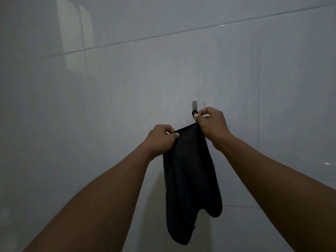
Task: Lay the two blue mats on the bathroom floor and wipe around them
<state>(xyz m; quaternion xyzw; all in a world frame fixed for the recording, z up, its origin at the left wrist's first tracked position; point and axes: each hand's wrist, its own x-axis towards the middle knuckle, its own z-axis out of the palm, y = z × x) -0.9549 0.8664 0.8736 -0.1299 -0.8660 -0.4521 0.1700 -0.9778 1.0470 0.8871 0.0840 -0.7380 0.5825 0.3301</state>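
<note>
Your left grip (161,138) pinches the cloth (189,179) at its top; your right grip (212,124) pinches its loop (193,112) by the hook (194,104). Tiled wall (109,88) behind.

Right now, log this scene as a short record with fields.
wall: pale glossy tiles
hook: small metal plate on the wall
cloth: dark, hanging down in folds below the hook
loop: dark, at the cloth's top corner, right at the hook
left grip: pinches the cloth's top edge
right grip: pinches the corner by the loop
blue mats: not in view
</note>
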